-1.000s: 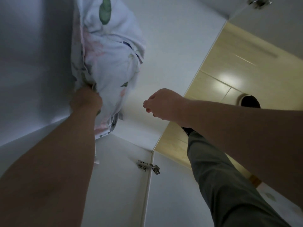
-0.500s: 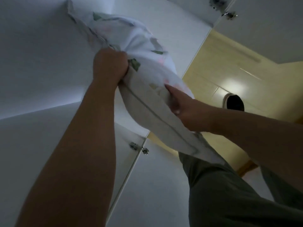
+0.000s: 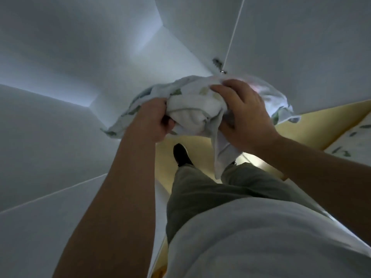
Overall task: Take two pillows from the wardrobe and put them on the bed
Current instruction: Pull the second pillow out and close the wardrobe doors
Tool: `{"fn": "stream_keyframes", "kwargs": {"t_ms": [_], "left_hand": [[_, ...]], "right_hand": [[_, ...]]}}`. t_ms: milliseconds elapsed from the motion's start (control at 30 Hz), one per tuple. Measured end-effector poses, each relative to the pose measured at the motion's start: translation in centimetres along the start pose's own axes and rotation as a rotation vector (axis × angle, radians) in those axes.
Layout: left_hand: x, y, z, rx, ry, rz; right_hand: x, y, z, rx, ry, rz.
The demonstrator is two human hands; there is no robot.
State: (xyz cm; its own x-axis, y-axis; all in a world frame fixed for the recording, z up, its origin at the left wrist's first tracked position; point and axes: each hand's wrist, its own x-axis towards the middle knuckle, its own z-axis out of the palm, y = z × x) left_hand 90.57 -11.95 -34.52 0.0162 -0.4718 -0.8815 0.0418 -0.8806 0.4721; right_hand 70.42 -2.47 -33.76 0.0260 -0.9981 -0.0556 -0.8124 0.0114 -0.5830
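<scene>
A white pillow (image 3: 192,107) with a green leaf and pink flower print is held in front of me, just outside the white wardrobe (image 3: 60,77). My left hand (image 3: 152,119) grips its left end, fingers closed into the fabric. My right hand (image 3: 243,115) is clamped over its right side, and a loose flap of the cover hangs down below that hand. At the right edge lies the bed (image 3: 353,141), with the same leaf print. A second pillow is not in view.
The open wardrobe door (image 3: 301,47) with a metal hinge (image 3: 217,64) stands behind the pillow. Below is yellow wooden floor (image 3: 200,145), my green trousers and a black shoe (image 3: 181,155).
The pillow has come down and out of the wardrobe toward my body. My right hand shifted from its underside to the top right. The view has tilted down to my legs.
</scene>
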Motion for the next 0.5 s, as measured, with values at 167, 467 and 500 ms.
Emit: {"fn": "stream_keyframes", "kwargs": {"t_ms": [167, 467, 500], "left_hand": [[-9.9, -1.4, 2.3, 0.294, 0.017, -0.007], [-19.9, -3.8, 1.6, 1.391, 0.174, 0.726], [-21.0, -4.1, 1.6, 1.366, 0.038, 0.801]], "right_hand": [[-2.8, -0.9, -5.8, 0.008, 0.217, -0.115], [-8.9, -5.2, -10.1, -0.094, 0.274, -0.298], [-9.2, -5.4, -10.7, -0.111, 0.260, -0.315]]}}
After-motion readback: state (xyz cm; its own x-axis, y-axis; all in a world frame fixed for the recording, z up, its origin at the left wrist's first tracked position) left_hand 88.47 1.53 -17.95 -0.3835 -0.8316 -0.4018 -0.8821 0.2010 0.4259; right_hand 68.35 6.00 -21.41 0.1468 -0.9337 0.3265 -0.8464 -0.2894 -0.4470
